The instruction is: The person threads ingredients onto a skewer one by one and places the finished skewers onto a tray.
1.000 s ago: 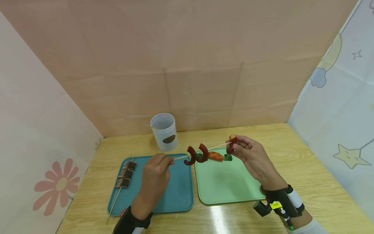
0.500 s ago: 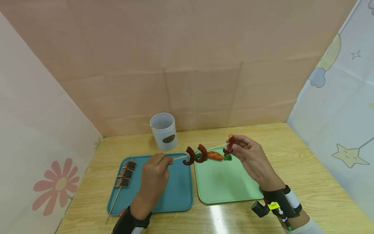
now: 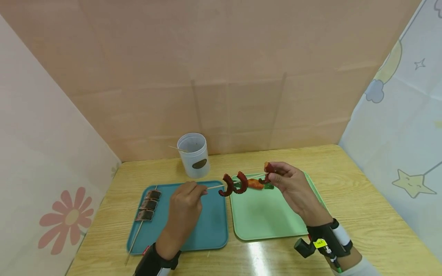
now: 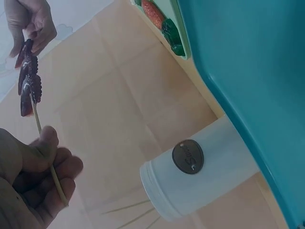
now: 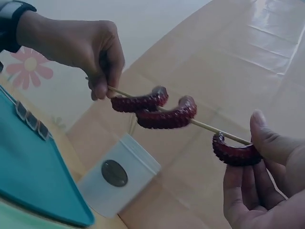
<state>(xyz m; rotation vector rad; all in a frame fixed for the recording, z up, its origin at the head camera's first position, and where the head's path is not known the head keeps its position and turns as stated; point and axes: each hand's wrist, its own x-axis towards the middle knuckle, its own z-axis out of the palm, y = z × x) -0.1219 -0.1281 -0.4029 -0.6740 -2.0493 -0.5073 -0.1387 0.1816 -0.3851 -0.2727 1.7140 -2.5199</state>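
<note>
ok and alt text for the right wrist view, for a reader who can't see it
A person's left hand holds a thin skewer carrying two curled, dark red pieces while the right hand pinches a third piece at its other end. Behind them are a pale cup and a teal tray with three dark chunks.

Your head view looks forward and down from above, taking in the blue tray (image 3: 210, 226) and green tray (image 3: 269, 218). Your wrist views sit nearer and tilted — one looking past your left hand (image 3: 186, 199), one past your right hand (image 3: 293, 188) — and share the skewer (image 5: 205, 126) and white cup (image 5: 133, 167)
</note>
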